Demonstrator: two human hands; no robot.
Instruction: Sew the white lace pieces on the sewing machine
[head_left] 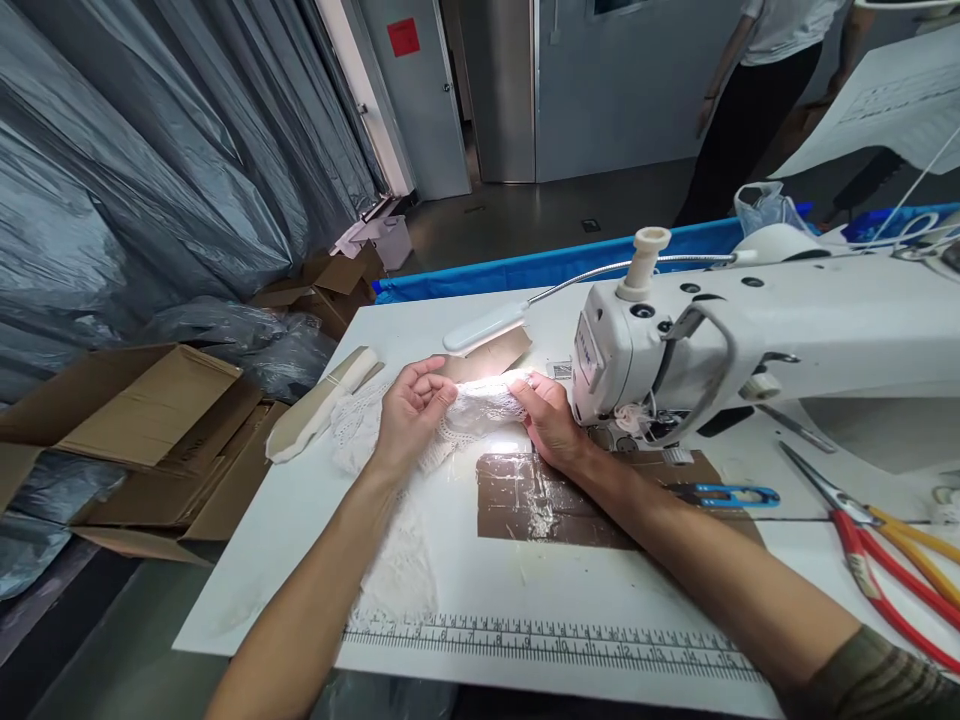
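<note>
Counter (285, 535), white, ruler scale (562, 643) along the near edge. Thereon: white sewing machine (817, 315), right; brown sheet (502, 505), centre; blue-handled snips (739, 496); red-handled scissors (855, 550); white lace fabric (401, 575), lower part lying; beige-and-white bundle (319, 405), left.

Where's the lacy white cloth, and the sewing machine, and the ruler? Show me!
Lacy white cloth (484, 407): head view, on its brightly lit, held-up part.
Sewing machine (825, 325): head view, on the side of its white arm.
Ruler (562, 645): head view, on its numbered middle stretch.
</note>
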